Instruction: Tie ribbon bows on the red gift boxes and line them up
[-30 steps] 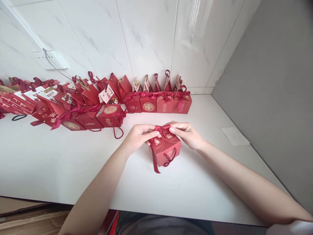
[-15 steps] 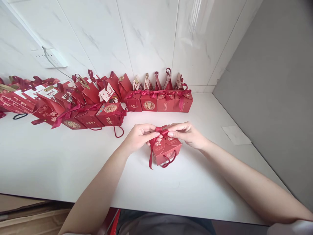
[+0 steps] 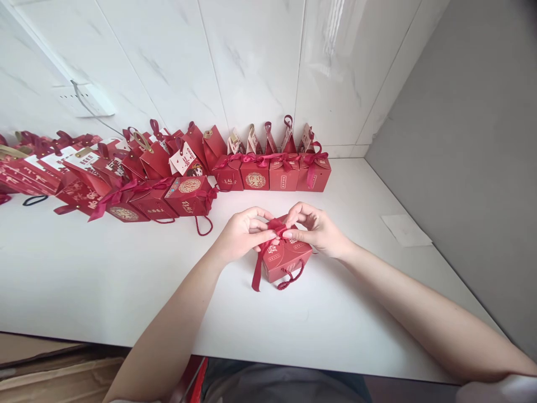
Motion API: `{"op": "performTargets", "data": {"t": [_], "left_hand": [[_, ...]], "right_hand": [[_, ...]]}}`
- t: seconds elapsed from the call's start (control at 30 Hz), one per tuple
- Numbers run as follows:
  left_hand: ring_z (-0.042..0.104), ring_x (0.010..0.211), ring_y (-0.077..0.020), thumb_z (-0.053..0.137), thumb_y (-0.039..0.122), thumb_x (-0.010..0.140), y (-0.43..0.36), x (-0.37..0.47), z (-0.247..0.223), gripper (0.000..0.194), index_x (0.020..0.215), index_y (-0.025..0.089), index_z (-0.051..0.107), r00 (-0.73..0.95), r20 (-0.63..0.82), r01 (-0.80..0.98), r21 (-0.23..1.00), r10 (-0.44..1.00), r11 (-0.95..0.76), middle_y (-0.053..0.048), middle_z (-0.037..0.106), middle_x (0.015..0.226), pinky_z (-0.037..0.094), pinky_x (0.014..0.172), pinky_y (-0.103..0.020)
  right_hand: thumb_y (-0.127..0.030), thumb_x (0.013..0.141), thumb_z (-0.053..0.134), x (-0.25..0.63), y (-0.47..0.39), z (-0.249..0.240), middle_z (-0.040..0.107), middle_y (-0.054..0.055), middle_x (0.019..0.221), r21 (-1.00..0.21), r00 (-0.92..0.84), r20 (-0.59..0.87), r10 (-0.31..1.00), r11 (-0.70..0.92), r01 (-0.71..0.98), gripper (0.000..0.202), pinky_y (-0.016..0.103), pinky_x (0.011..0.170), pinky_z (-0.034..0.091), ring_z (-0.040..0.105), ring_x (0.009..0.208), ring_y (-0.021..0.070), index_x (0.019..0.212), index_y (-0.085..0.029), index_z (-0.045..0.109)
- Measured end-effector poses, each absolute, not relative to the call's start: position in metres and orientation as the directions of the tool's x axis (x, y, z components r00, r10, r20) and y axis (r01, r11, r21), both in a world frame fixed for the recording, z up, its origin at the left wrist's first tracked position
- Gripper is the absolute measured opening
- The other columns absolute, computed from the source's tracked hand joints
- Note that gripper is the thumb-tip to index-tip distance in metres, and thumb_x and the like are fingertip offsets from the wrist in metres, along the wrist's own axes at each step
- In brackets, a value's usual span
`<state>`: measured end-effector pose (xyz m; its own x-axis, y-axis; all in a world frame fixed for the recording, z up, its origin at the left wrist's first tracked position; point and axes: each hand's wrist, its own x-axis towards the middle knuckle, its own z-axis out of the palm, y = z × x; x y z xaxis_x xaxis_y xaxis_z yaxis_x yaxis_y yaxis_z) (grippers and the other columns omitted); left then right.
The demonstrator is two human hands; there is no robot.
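Note:
A red gift box [image 3: 287, 260] with gold lettering and a twisted cord handle [image 3: 292, 280] sits on the white table, in front of me. Over its top I have a red ribbon [image 3: 277, 225] pinched between both hands. My left hand [image 3: 245, 232] grips the ribbon at the box's left side, and one ribbon tail [image 3: 257, 271] hangs down to the table there. From the right, my right hand [image 3: 316, 229] pinches the ribbon near its middle with thumb and fingertip. Fingers hide part of the loop.
Behind the box, several red boxes with ribbon bows [image 3: 255, 176] line the marble-tiled wall. More boxes [image 3: 151, 204] and small red bags [image 3: 96, 168] crowd the left. A white paper [image 3: 405, 230] lies at the right. A wall socket [image 3: 84, 101] carries a cable.
The right hand's fingers have bent and risen a little, and the ribbon over the box is gathered closer at the middle. The hanging tail has shifted slightly left.

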<state>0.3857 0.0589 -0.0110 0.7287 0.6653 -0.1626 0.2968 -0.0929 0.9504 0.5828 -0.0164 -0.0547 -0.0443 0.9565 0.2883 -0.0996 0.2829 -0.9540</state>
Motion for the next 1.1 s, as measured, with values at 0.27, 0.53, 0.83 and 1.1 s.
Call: {"op": "performTargets", "data": {"t": [0.27,0.53,0.83,1.1], "left_hand": [[0.069,0.074,-0.0160,0.069,0.032,0.082,0.055,0.385,-0.008,0.025,0.098,0.017,0.057,0.727,-0.152,0.280,0.956,0.670,-0.088,-0.006,0.073,0.084,0.050,0.055,-0.020],[0.071,0.092,-0.0180,0.063,0.040,0.088,0.064,0.377,-0.004,0.026,0.098,0.017,0.069,0.799,-0.168,0.243,0.969,0.577,-0.054,-0.007,0.073,0.095,0.057,0.069,-0.022],[0.069,0.068,-0.0151,0.068,0.035,0.083,0.050,0.387,-0.012,0.022,0.090,0.015,0.076,0.684,-0.108,0.281,0.952,0.722,-0.123,-0.005,0.073,0.072,0.053,0.056,-0.021],[0.066,0.066,-0.0149,0.063,0.029,0.084,0.045,0.386,-0.017,0.018,0.076,0.015,0.071,0.717,0.052,0.310,0.870,0.695,-0.384,-0.004,0.070,0.070,0.051,0.060,-0.024]], "right_hand": [[-0.038,0.078,0.078,0.582,-0.020,-0.051,0.070,0.004,0.086,-0.944,-0.100,0.312,0.945,0.320,0.078,0.023,0.037,0.088,0.046,0.063,0.086,0.0195,0.080,-0.020,0.065],[-0.033,0.078,0.078,0.584,-0.018,-0.051,0.072,0.004,0.091,-0.953,-0.135,0.303,0.943,0.304,-0.010,0.017,0.037,0.087,0.047,0.064,0.086,0.0185,0.082,-0.020,0.067],[-0.033,0.078,0.078,0.585,-0.018,-0.051,0.073,0.004,0.089,-0.955,-0.146,0.296,0.944,0.292,-0.050,0.016,0.040,0.091,0.048,0.066,0.090,0.0204,0.081,-0.020,0.068],[-0.030,0.077,0.080,0.577,-0.022,-0.052,0.068,0.001,0.084,-0.936,-0.060,0.346,0.936,0.349,0.049,0.022,0.036,0.086,0.048,0.063,0.081,0.0173,0.087,-0.021,0.063]]}}
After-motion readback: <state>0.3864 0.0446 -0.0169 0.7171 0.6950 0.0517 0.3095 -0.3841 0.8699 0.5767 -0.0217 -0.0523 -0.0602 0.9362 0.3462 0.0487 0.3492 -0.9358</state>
